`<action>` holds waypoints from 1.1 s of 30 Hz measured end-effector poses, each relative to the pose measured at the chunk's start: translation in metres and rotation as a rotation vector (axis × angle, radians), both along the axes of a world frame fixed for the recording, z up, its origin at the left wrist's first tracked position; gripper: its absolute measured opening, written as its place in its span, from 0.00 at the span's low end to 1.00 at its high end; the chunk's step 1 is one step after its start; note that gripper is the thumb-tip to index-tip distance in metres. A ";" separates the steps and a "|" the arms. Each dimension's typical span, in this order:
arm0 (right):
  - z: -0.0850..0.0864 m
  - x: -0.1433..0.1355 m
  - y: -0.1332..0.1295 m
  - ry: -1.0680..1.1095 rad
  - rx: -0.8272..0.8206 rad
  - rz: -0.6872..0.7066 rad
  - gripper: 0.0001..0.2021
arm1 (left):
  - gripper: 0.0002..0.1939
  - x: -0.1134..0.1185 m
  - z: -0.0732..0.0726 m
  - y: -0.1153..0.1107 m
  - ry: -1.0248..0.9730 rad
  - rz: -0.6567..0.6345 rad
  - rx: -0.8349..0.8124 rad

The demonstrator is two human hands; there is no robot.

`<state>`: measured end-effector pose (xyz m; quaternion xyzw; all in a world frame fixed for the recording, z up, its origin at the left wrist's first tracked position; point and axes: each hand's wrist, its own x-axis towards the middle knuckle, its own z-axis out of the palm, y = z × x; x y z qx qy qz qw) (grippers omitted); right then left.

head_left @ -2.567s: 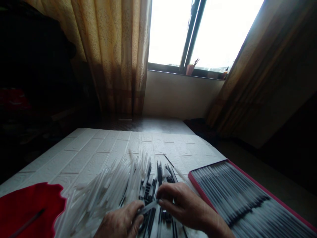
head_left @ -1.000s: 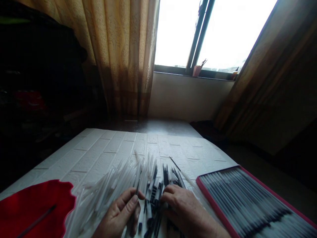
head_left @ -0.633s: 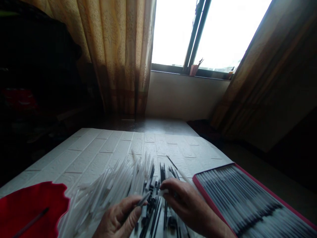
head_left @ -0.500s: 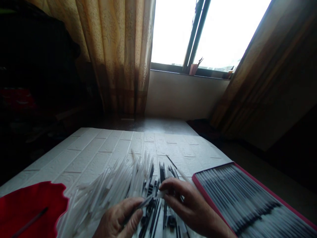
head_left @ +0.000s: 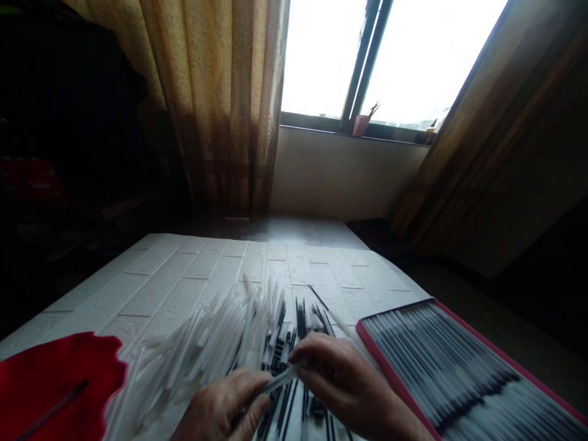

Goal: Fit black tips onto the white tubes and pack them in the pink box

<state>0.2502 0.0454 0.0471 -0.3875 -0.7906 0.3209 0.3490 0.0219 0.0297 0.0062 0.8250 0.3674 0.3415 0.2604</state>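
Note:
My left hand (head_left: 225,401) is closed on a clear plastic pen barrel (head_left: 278,381), which slants up to the right between thumb and fingers. The fingers of my right hand (head_left: 340,373) pinch the far end of that same barrel, where the fingertips partly hide it. Beneath and beyond the hands lie thin black pen refills (head_left: 301,315) and small black pen parts (head_left: 278,355). A loose heap of clear barrels (head_left: 202,343) spreads out to the left of them.
A pink-rimmed box (head_left: 395,370) of pens in rows stands at right. At left, a red scalloped dish (head_left: 98,361) holds one dark stick (head_left: 55,410). All lie on a white brick-patterned table cover (head_left: 184,269). A pink cup (head_left: 361,125) sits on the windowsill.
My right hand has shifted slightly left, closer to my left hand, and its fingers now meet the barrel's end. The small whitish piece at its fingertips is no longer distinct.

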 end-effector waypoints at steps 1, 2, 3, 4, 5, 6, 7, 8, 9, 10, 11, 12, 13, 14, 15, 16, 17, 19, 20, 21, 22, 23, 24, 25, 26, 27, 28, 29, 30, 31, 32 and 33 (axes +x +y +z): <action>-0.001 -0.001 0.000 -0.005 0.000 0.013 0.06 | 0.12 0.000 -0.001 0.000 0.022 0.001 0.019; -0.002 -0.003 0.000 -0.013 -0.001 0.023 0.06 | 0.12 -0.001 -0.002 0.000 0.044 0.005 0.040; -0.003 -0.003 0.000 -0.022 -0.005 0.025 0.06 | 0.12 -0.001 -0.003 0.000 0.065 0.013 0.063; -0.003 -0.004 0.000 -0.036 -0.015 0.024 0.06 | 0.12 -0.001 -0.003 0.000 0.088 0.020 0.079; -0.003 -0.004 -0.001 -0.055 -0.030 0.014 0.06 | 0.12 -0.001 -0.003 0.000 0.110 0.026 0.089; -0.002 -0.004 -0.001 -0.079 -0.050 0.003 0.07 | 0.12 -0.002 -0.003 -0.001 0.127 0.030 0.092; -0.001 -0.003 -0.001 -0.103 -0.075 -0.005 0.09 | 0.12 -0.002 -0.003 -0.001 0.137 0.030 0.093; 0.001 -0.002 -0.001 -0.127 -0.104 -0.011 0.11 | 0.12 -0.002 -0.003 -0.002 0.140 0.029 0.093; 0.002 -0.001 -0.001 -0.148 -0.137 -0.008 0.12 | 0.12 -0.002 -0.003 -0.002 0.141 0.027 0.092; 0.004 0.001 -0.001 -0.164 -0.171 0.004 0.12 | 0.12 -0.002 -0.003 -0.002 0.139 0.025 0.096; 0.004 0.001 -0.001 -0.174 -0.203 0.024 0.11 | 0.12 -0.002 -0.002 -0.002 0.139 0.024 0.101; 0.005 0.002 0.000 -0.182 -0.232 0.048 0.11 | 0.12 -0.001 -0.002 -0.002 0.145 0.023 0.101; 0.005 0.002 0.001 -0.188 -0.254 0.068 0.13 | 0.12 -0.001 -0.003 -0.002 0.158 0.020 0.096; 0.004 0.002 0.001 -0.197 -0.269 0.083 0.14 | 0.12 -0.001 -0.003 -0.001 0.176 0.016 0.088; 0.003 0.001 0.002 -0.203 -0.279 0.089 0.16 | 0.12 -0.001 -0.003 -0.001 0.197 0.012 0.080; 0.002 0.000 0.002 -0.204 -0.287 0.091 0.16 | 0.12 -0.001 -0.004 -0.001 0.219 0.009 0.072; 0.000 -0.001 0.003 -0.199 -0.292 0.090 0.16 | 0.12 -0.002 -0.005 -0.001 0.236 0.010 0.067; -0.003 -0.004 0.004 -0.179 -0.302 0.089 0.15 | 0.13 -0.002 -0.006 -0.001 0.254 0.014 0.062; -0.004 -0.005 0.004 -0.167 -0.305 0.088 0.15 | 0.13 -0.003 -0.007 -0.002 0.255 0.016 0.060; -0.006 -0.006 0.005 -0.157 -0.306 0.085 0.15 | 0.13 -0.003 -0.008 -0.002 0.249 0.020 0.062; -0.007 -0.007 0.005 -0.150 -0.307 0.080 0.15 | 0.13 -0.004 -0.009 -0.002 0.244 0.021 0.061; -0.009 -0.008 0.006 -0.145 -0.312 0.074 0.15 | 0.13 -0.004 -0.009 -0.003 0.239 0.024 0.060; -0.011 -0.008 0.007 -0.138 -0.322 0.070 0.15 | 0.13 -0.004 -0.010 -0.003 0.235 0.027 0.059; -0.013 -0.009 0.007 -0.130 -0.335 0.068 0.15 | 0.13 -0.004 -0.010 -0.003 0.232 0.034 0.063; -0.014 -0.010 0.007 -0.120 -0.353 0.069 0.15 | 0.12 -0.004 -0.010 -0.003 0.231 0.041 0.072; -0.016 -0.010 0.008 -0.109 -0.369 0.071 0.15 | 0.12 -0.004 -0.011 -0.002 0.232 0.044 0.084; -0.018 -0.010 0.008 -0.102 -0.379 0.072 0.15 | 0.12 -0.003 -0.011 -0.002 0.234 0.047 0.097; -0.019 -0.011 0.008 -0.097 -0.382 0.073 0.15 | 0.12 -0.003 -0.011 -0.002 0.231 0.049 0.114; -0.020 -0.011 0.008 -0.093 -0.385 0.073 0.15 | 0.12 -0.003 -0.011 -0.001 0.226 0.048 0.128; -0.021 -0.011 0.008 -0.085 -0.394 0.077 0.15 | 0.12 -0.003 -0.011 -0.001 0.216 0.047 0.139; -0.022 -0.012 0.007 -0.073 -0.412 0.080 0.15 | 0.12 -0.003 -0.011 -0.001 0.205 0.047 0.144; -0.022 -0.012 0.007 -0.062 -0.430 0.086 0.15 | 0.12 -0.003 -0.011 -0.001 0.192 0.050 0.147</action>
